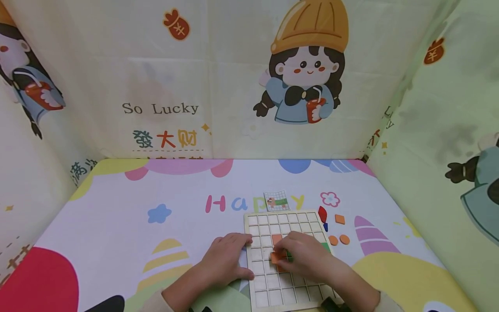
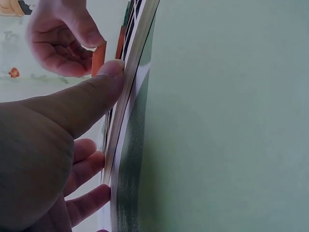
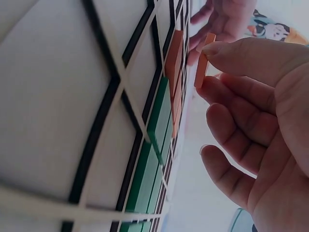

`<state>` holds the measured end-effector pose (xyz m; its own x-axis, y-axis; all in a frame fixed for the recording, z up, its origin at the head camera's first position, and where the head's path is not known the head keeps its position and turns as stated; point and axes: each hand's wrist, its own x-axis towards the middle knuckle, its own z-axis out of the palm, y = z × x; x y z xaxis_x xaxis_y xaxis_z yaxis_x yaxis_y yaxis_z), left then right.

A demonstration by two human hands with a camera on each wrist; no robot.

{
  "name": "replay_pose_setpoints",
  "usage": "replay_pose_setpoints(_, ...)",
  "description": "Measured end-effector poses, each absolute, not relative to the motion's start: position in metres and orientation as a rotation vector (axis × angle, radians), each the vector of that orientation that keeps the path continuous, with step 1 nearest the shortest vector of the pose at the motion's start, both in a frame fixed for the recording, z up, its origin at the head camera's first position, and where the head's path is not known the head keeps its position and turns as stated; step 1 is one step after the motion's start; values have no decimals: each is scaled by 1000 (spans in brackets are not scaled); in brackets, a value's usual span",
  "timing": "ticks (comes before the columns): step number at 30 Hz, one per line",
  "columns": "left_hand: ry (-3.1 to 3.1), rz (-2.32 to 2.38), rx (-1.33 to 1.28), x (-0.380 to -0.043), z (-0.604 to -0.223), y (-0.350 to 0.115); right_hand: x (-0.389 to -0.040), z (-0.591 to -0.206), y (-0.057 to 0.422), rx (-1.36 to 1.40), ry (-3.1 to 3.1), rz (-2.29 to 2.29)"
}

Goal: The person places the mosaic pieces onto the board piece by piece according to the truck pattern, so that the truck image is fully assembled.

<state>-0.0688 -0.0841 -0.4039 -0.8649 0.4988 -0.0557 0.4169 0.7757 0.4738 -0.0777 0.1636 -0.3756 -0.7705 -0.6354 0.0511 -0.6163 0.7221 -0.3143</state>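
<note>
A pale wooden grid board (image 1: pixel 261 282) lies on the table. My left hand (image 1: pixel 224 260) rests at its left side, thumb and fingertips spread along the edge. Between thumb and forefinger, my right hand (image 1: pixel 306 255) pinches an orange square tile (image 3: pixel 205 60), held over the middle of the board. In the right wrist view that tile is tipped on edge, apart from the grid. Other orange tiles (image 3: pixel 174 63) sit in the cells below it, beside a row of green tiles (image 3: pixel 145 169). My right hand partly covers these in the head view.
A small picture card (image 1: pixel 277 201) with a gridded design lies behind the board. Right of the board are a loose orange square (image 1: pixel 340 219), two orange discs (image 1: pixel 345 239), a red piece (image 1: pixel 322 214) and a small blue piece (image 1: pixel 325 227). Printed cloth walls surround the table.
</note>
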Motion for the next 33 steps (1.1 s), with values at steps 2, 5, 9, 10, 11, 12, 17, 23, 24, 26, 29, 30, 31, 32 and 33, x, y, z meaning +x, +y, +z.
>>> replay_pose_setpoints(2,2790,692,725,-68,-404,-84,-78,-376,161,-1050,2847,-496)
replay_pose_setpoints(5,2793,701,730,-67,-404,-83,-78,-377,158,-1058,2836,-502)
replay_pose_setpoints(9,2795,700,734,-67,-404,-84,-78,-378,155,-1059,2826,-491)
replay_pose_setpoints(10,2796,699,735,-68,-404,-84,-77,-379,155,-1059,2822,-490)
replay_pose_setpoints(11,2797,697,736,-68,-404,-84,-77,-379,155,-1062,2819,-491)
replay_pose_setpoints(12,2798,695,737,-68,-405,-84,-77,-379,154,-1067,2818,-487)
replay_pose_setpoints(17,2798,692,739,-67,-404,-84,-77,-379,152,-1088,2789,-473)
replay_pose_setpoints(23,2801,687,738,-68,-405,-84,-77,-378,149,-1088,2759,-437)
replay_pose_setpoints(24,2801,687,737,-68,-405,-84,-77,-378,148,-1086,2753,-434)
replay_pose_setpoints(26,2798,689,733,-67,-405,-84,-77,-378,148,-1083,2741,-430)
replay_pose_setpoints(29,2795,695,728,-67,-405,-83,-77,-378,148,-1087,2736,-423)
replay_pose_setpoints(30,2793,698,727,-67,-405,-83,-77,-378,148,-1091,2738,-420)
replay_pose_setpoints(31,2792,700,725,-67,-405,-83,-77,-378,148,-1094,2740,-419)
replay_pose_setpoints(32,2791,703,725,-67,-404,-83,-77,-378,148,-1097,2743,-416)
replay_pose_setpoints(33,2791,706,726,-68,-404,-83,-77,-378,149,-1101,2746,-413)
